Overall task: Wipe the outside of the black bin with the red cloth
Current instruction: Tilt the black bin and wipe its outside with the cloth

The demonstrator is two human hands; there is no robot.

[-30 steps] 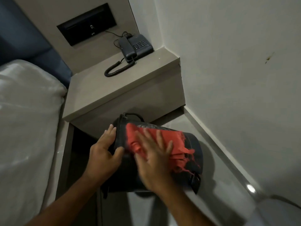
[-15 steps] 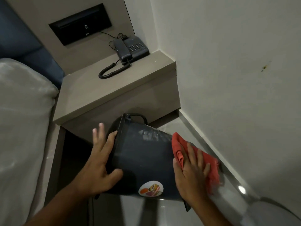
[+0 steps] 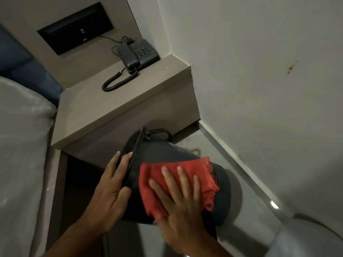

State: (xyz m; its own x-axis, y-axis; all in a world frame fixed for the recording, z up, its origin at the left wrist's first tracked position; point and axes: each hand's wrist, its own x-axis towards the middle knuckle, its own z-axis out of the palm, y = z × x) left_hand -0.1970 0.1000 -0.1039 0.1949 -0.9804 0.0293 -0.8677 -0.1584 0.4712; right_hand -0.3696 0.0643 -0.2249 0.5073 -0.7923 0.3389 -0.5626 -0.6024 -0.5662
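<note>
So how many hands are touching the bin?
2. The left hand grips the bin at its rim, and the right hand lies flat on the cloth, pressing it against the bin's side. None look hidden.

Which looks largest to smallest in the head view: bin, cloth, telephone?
1. Bin
2. Cloth
3. Telephone
The telephone sits farther from the camera, so its last place against the cloth is unsure.

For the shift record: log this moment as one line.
step: wiping bin side | black bin: tipped on its side | left hand: gripping rim | right hand: flat on red cloth | place: floor by nightstand
</note>
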